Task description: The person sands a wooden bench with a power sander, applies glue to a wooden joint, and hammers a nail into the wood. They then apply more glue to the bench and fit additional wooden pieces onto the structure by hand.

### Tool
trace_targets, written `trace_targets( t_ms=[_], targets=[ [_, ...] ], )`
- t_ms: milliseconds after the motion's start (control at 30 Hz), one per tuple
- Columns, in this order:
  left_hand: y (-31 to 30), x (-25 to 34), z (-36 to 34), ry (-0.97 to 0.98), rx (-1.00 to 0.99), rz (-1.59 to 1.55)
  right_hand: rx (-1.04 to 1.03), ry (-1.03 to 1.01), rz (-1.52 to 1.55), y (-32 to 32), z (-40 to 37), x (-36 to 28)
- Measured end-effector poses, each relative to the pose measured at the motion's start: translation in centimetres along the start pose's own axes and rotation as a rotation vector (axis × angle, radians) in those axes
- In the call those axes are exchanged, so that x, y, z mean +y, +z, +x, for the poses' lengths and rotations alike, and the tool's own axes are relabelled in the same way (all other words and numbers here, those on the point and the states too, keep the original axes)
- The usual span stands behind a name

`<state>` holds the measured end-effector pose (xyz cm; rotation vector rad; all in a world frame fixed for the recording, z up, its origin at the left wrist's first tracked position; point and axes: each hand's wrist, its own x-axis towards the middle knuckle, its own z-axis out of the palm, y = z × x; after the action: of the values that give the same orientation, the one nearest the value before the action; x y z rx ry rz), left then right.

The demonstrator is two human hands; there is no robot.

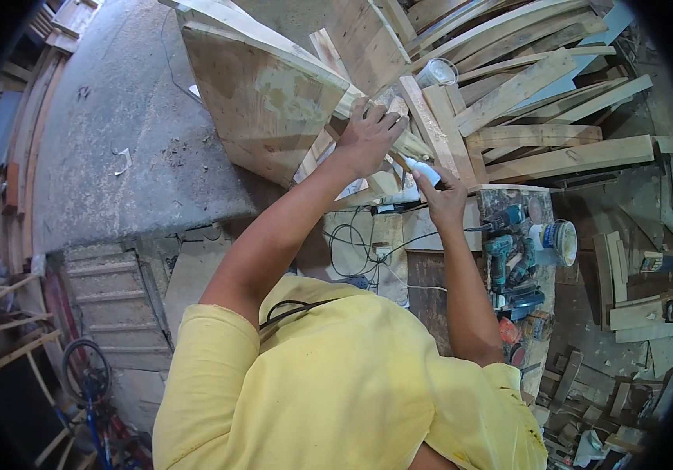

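Observation:
My left hand (pixel 368 139) rests on the wooden edge of a large plywood piece (pixel 262 94), its fingers bent over the wood. Just to its right, my right hand (pixel 444 197) holds a small white bottle (pixel 424 172), whose tip points up and left toward the wood below my left hand. Pale wooden strips (pixel 434 129) lie right beside both hands. Whether my left fingers pinch anything small cannot be made out.
Teal power tools (pixel 501 258) and a clear bucket (pixel 559 243) stand on a bench at the right. Black cables (pixel 348 243) hang near my body. Stacked boards (pixel 571 157) fill the upper right; a bicycle (pixel 87 376) is at lower left.

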<state>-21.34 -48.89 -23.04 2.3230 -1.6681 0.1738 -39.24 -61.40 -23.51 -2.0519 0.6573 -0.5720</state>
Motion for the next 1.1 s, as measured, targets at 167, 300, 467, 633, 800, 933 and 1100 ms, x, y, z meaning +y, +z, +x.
trace_targets(
  t_ms=[167, 300, 467, 633, 800, 933, 1100],
  targets=[
    [0.08, -0.03, -0.06, 0.000, 0.014, 0.000, 0.002, -0.014, 0.018, 0.05, 0.12, 0.08],
    [0.26, -0.10, -0.02, 0.005, 0.026, -0.001, -0.013, -0.024, 0.025, -0.02, 0.22, -0.15],
    [-0.08, 0.00, -0.01, -0.004, 0.005, 0.005, -0.017, -0.055, 0.010, 0.02, 0.36, -0.02],
    [0.03, 0.00, 0.04, -0.003, -0.013, 0.009, -0.032, -0.047, 0.009, -0.09, 0.37, -0.33],
    [0.02, 0.04, 0.06, -0.011, -0.021, 0.020, -0.022, -0.042, -0.033, -0.12, 0.41, -0.08],
    [-0.17, 0.05, 0.09, -0.010, -0.038, 0.017, -0.029, -0.036, -0.028, -0.16, 0.48, 0.10],
    [0.06, -0.07, 0.06, -0.004, -0.030, 0.016, -0.024, -0.027, -0.005, -0.09, 0.54, 0.60]
  ],
)
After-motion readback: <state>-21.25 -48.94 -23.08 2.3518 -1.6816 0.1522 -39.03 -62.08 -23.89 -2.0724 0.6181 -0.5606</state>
